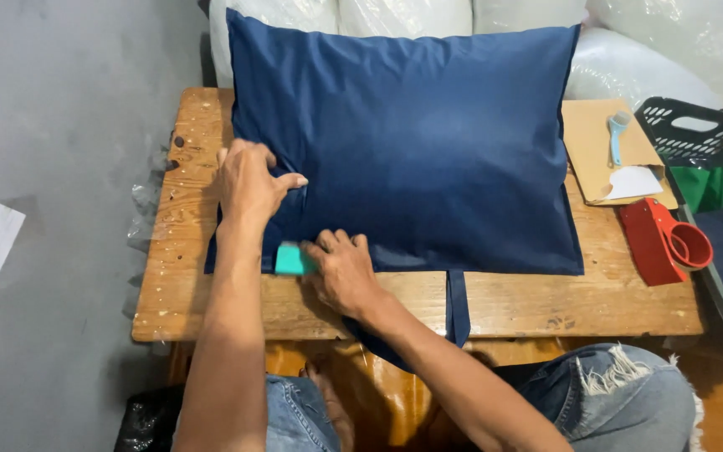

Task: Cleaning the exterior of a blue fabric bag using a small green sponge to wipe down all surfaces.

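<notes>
Here, a plump navy pillow in smooth matte fabric lies across the far half of a worn wooden table, its top edge hanging past the table's far edge against white plastic-wrapped bundles. The cloth is lightly creased near its lower left corner, where a loose flap spills over the table's left part and a narrow strap of the same fabric hangs over the near edge.

The left hand presses flat on that corner of the pillow, fingers spread and bent slightly, pinning the cloth rather than gripping it. The right hand sits just beside it at the pillow's near edge, fingers curled around a small teal block with a flat, rubbery look; only its left end shows past the knuckles.

The tabletop is scuffed, pale-flecked timber with dark knots. Toward its right edge lies a tan cardboard sheet carrying a light blue handled tool and a white paper scrap. Near the right near corner rests a glossy red tape dispenser with a round ring. Beyond the right edge stands a dark perforated plastic crate holding green cloth. Crinkled clear plastic clings to the table's left edge, above grey concrete floor.
</notes>
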